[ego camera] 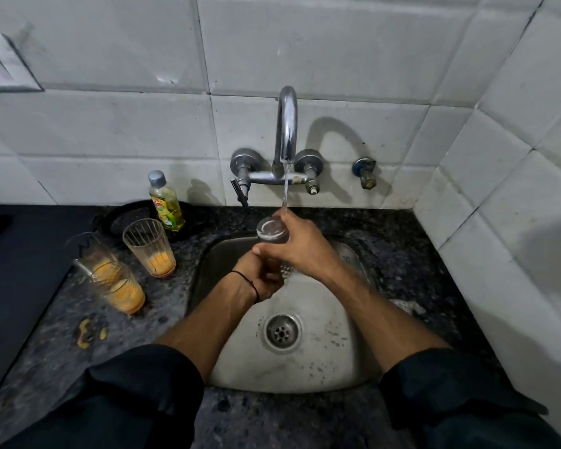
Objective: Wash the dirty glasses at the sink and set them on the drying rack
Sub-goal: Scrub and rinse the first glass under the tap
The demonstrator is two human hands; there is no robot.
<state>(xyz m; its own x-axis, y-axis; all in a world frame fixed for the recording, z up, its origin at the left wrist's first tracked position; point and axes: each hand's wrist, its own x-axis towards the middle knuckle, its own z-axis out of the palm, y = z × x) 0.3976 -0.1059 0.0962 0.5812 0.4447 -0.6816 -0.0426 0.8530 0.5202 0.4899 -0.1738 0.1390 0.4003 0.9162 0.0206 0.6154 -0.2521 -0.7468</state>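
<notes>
A clear glass (pixel 271 230) is held over the steel sink (pixel 321 358), its round end turned up toward me. Water runs from the chrome tap (pixel 286 124) onto my right hand (pixel 300 246), whose fingers curl round the glass from the right. My left hand (pixel 259 276) grips the glass's lower part from below, mostly hidden under the right hand. On the counter to the left stand dirty glasses with orange residue: one upright (pixel 149 246) and two more (pixel 119 280), the nearest (pixel 95 254) blurred.
A yellow dish-soap bottle (pixel 166 202) stands on a black round plate (pixel 127 218) behind the dirty glasses. A dark stove edge (pixel 17 270) lies at far left. Orange scraps (pixel 85 332) lie on the granite counter. A tiled wall closes in at right. No drying rack shows.
</notes>
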